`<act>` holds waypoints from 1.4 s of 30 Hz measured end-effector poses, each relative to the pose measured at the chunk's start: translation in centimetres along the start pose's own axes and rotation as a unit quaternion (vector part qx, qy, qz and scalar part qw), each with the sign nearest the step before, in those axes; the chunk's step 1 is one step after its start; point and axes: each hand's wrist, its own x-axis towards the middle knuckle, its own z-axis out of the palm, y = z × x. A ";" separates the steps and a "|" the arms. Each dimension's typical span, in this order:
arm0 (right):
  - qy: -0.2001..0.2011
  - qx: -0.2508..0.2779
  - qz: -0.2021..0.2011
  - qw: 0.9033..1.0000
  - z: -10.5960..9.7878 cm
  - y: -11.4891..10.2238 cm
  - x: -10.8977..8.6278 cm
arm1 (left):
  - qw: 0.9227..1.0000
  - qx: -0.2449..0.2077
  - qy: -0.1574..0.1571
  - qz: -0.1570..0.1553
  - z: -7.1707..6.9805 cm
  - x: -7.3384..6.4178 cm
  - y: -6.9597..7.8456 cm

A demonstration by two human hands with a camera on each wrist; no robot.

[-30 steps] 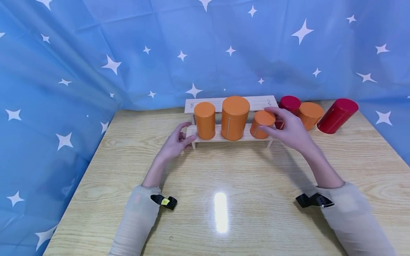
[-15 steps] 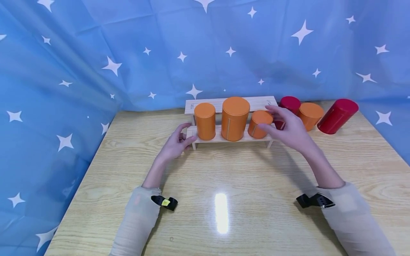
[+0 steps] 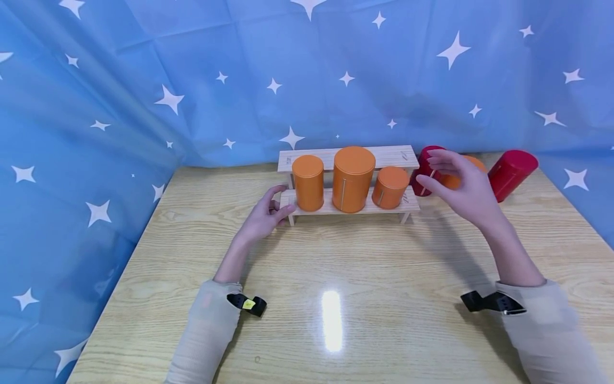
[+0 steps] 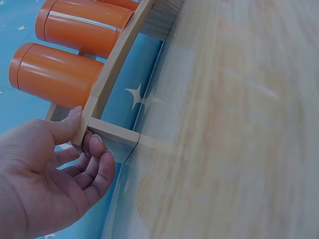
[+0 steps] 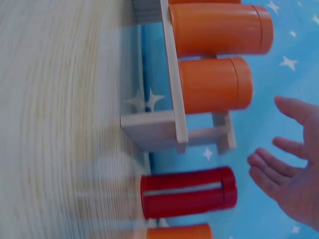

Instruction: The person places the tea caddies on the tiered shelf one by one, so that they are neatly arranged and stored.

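A two-tier wooden rack (image 3: 336, 156) stands at the back of the table. My left hand (image 3: 261, 216) grips the left end of its lower tier, thumb above the board and fingers curled beneath it. On that tier stand a slim orange canister (image 3: 309, 184), a larger orange canister (image 3: 353, 181) and a short orange canister (image 3: 390, 188). My right hand (image 3: 465, 184) hovers right of the rack, holding nothing, its fingers relaxed and apart. Nearest to it is a red canister (image 3: 424, 173), partly hidden behind the fingertips in the head view.
Behind my right hand another orange canister (image 3: 475, 161) is mostly hidden. A taller red canister (image 3: 510, 173) stands farther right. A blue cloth with white stars (image 3: 384, 80) hangs behind the wooden table (image 3: 374, 298).
My right hand has let go of the short orange canister and moved right, toward the red canister. That short canister shifted slightly left on the tier. My left hand keeps its grip.
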 end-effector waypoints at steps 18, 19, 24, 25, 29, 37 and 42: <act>0.059 -0.039 0.055 0.996 -5.7 4.6 -0.9 | 1.000 0.005 0.008 0.011 -0.1 1.4 -2.4; 0.063 -0.044 0.062 0.995 -6.0 4.9 -0.8 | 1.000 0.005 0.009 0.013 -0.1 1.4 -2.4; 0.079 -0.064 0.090 0.991 -7.4 6.3 -0.4 | 1.000 0.008 0.010 0.022 -0.1 1.3 -2.5; 0.084 -0.068 0.094 0.990 -7.6 6.6 -0.3 | 1.000 0.009 0.011 0.023 -0.1 1.3 -2.5; 0.094 -0.093 0.113 0.985 -8.3 7.5 -0.1 | 1.000 0.011 0.014 0.024 0.0 1.2 -2.4; 0.057 -0.116 0.176 0.976 -9.2 9.0 0.0 | 0.999 0.012 0.015 0.025 -0.1 1.3 -2.6; 0.033 -0.117 0.189 0.974 -9.4 10.3 0.1 | 1.000 0.001 0.005 0.013 0.1 0.0 -0.4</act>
